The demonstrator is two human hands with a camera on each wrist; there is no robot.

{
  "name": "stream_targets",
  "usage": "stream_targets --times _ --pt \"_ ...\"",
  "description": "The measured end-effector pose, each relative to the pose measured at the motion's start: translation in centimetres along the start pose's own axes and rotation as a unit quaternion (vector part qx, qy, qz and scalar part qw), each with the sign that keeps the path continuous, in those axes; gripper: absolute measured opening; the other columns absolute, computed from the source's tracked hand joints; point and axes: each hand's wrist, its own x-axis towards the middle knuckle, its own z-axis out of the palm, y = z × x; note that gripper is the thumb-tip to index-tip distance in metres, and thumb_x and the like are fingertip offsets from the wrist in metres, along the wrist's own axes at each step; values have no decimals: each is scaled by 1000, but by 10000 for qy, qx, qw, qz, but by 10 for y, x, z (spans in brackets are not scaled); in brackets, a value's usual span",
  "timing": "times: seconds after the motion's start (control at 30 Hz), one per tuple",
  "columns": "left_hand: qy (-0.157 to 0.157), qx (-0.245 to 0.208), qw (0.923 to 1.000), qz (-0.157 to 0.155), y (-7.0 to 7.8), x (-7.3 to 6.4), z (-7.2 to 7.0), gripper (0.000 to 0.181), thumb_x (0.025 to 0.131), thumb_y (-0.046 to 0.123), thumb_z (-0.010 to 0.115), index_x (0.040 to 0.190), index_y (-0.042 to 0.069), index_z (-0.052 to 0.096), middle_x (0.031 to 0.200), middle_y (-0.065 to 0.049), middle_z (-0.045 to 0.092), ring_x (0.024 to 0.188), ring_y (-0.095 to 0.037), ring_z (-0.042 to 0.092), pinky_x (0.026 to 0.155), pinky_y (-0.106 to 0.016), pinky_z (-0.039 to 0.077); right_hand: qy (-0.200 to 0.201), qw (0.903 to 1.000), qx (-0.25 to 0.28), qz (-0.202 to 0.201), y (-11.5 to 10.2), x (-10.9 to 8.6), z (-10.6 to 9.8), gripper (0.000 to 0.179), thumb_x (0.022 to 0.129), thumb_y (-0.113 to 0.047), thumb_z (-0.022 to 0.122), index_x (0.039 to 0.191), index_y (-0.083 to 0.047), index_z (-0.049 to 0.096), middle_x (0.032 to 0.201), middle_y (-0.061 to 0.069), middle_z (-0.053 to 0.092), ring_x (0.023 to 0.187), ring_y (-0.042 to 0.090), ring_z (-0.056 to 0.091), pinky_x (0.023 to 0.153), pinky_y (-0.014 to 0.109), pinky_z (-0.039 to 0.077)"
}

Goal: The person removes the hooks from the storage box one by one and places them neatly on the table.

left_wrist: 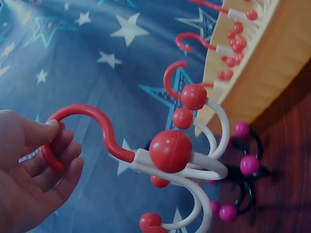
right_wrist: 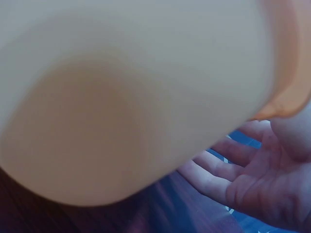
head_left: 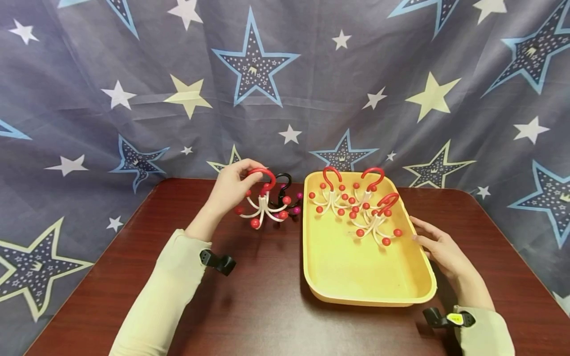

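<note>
My left hand (head_left: 231,185) pinches the red hook of a multi-arm hanger (head_left: 262,205), whose curved white arms end in red balls. In the left wrist view the thumb and fingers curl round the hook (left_wrist: 82,109), and the arms spread away from the hand. Behind it, partly hidden, is a black hanger (head_left: 285,178) with magenta balls. My right hand (head_left: 445,252) rests against the right side of the yellow tray (head_left: 369,296), fingers fairly straight. Inside the tray's far half lie three red-and-white hangers, one of them nearest the right hand (head_left: 376,225).
The tray stands on a dark reddish-brown table (head_left: 267,316), right of its middle. Behind the table hangs a grey-blue cloth (head_left: 311,89) printed with stars. A pale blurred surface of the tray (right_wrist: 121,121) fills much of the right wrist view.
</note>
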Motion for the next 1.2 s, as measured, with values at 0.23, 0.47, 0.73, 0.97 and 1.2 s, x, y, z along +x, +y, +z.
stream_targets --times 0.23,0.47,0.73,0.97,1.2 --pt "339 317 9984 -316 -25 3 -13 17 92 14 63 107 7 68 99 -17 71 69 -3 58 58 -15 48 -8 9999 46 -95 1 0 0 64 98 -15 53 151 0 21 101 -21 59 86 -2 64 69 22 56" --pt "776 -52 9937 -812 -50 12 -14 19 92 13 62 110 7 68 100 -20 69 59 3 51 55 -13 45 27 9999 25 -93 1 0 0 64 98 -15 53 151 0 21 101 -21 58 86 -2 64 69 22 56" --pt "871 -249 9871 -1320 -75 18 -12 20 94 15 60 112 8 67 101 -14 66 69 -1 51 55 -16 48 51 10000 -51 -42 1 0 0 64 98 -17 53 151 -1 21 101 -22 57 87 -3 64 70 22 56" --pt "792 -358 9845 -1520 -88 22 -7 22 95 15 58 114 9 65 102 -9 63 69 -5 50 56 -21 49 70 9999 -137 -72 1 0 0 62 98 -17 52 151 -2 23 101 -21 57 86 -3 64 70 22 56" --pt "788 -757 9823 -1521 -101 24 2 23 96 13 56 116 4 63 111 -15 62 72 -3 51 63 -13 43 61 9999 -79 -77 2 0 1 61 98 -17 52 151 -3 24 100 -20 58 86 -2 64 69 23 56"
